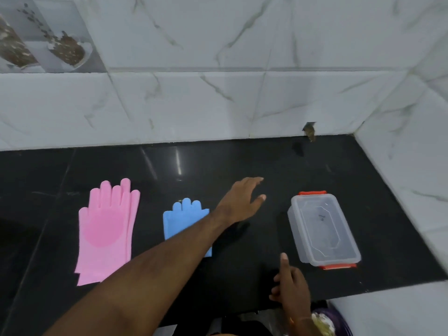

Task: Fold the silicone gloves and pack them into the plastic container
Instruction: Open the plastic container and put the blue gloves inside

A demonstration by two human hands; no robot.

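Observation:
A pair of pink silicone gloves (106,229) lies flat and stacked on the black counter at the left, fingers pointing to the wall. A blue pair (184,217) lies in the middle, its lower right part hidden under my left forearm. The clear plastic container (294,221) with orange clips stands at the right and looks empty. My left hand (242,202) hovers between the blue gloves and the container, fingers relaxed, holding nothing. My right hand (291,287) is at the counter's front edge, index finger stretched toward the container, holding nothing.
The black stone counter (242,161) meets a white marble-tiled wall at the back and on the right. A small chipped hole (309,130) shows in the back tiles. A purple item (339,318) sits below the counter's front edge.

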